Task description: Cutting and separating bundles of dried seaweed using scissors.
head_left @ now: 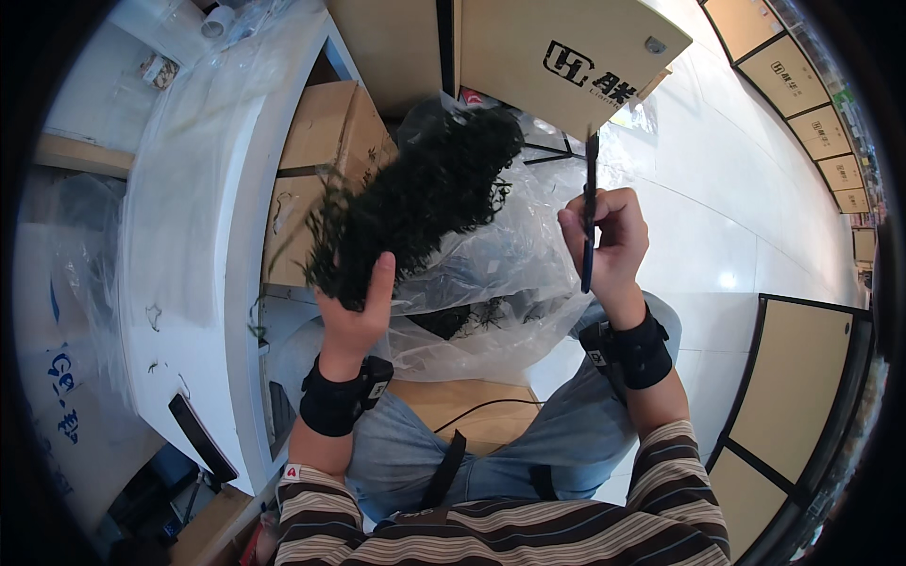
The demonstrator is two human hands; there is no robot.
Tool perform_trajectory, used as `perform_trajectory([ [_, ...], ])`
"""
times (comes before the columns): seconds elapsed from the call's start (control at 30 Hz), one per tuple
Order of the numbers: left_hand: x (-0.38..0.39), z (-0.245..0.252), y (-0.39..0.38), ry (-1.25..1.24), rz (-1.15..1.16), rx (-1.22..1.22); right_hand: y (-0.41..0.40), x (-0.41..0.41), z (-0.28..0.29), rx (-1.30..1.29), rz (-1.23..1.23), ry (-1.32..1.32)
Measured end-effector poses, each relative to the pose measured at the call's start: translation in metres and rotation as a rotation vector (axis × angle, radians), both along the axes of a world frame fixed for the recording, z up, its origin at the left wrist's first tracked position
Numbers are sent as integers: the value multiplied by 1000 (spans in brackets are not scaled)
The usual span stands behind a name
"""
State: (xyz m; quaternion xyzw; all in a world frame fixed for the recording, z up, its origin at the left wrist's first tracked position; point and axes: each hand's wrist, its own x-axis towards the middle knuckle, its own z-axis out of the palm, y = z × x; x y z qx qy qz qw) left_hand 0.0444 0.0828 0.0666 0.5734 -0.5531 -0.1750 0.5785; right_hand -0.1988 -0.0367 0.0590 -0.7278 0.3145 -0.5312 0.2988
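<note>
My left hand (354, 311) grips the near end of a long, bushy bundle of dark green, seaweed-like strands (432, 184). The bundle slants up to the right and is slightly blurred. Apart from it on the right, my right hand (612, 233) holds a slim dark tool (589, 205), seen edge-on with its thin tip pointing away from me. Whether it is scissors or a knife I cannot tell. Beneath the bundle spreads a clear plastic bag (488, 354), with more dark strands (453, 322) at its opening between my knees.
Cardboard boxes (318, 134) stand on the left, beside a white counter (184, 283) carrying a dark flat object (203, 436) and a few scraps. A tan cabinet panel (552, 42) stands ahead. More tan cabinets (786, 396) line the right, beyond white floor tiles (729, 212).
</note>
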Motion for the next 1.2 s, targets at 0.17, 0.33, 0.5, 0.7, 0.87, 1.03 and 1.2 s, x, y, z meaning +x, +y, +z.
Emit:
perform_trajectory([
  [0.17, 5, 7, -17, -462, -191, -381, -1, 5, 11, 416, 11, -273],
  [0.33, 1, 10, -17, -504, -255, -384, -11, -1, 5, 589, 39, -332],
  [0.5, -16, 2, -1, 137, -93, 101, -15, -1, -3, 629, 27, -315],
  [0.7, -6, -9, -6, 873, -83, 300, -20, -10, -19, 646, 95, -223],
  [0.87, 5, 7, -5, -293, -183, -32, -12, -12, -13, 700, 136, -168],
  [1.03, 0, 24, 4, -678, -174, -242, 2, -9, 5, 983, 309, -467],
  [1.2, -8, 32, 21, -896, -165, -361, 29, 15, 56, 1032, 487, -571],
])
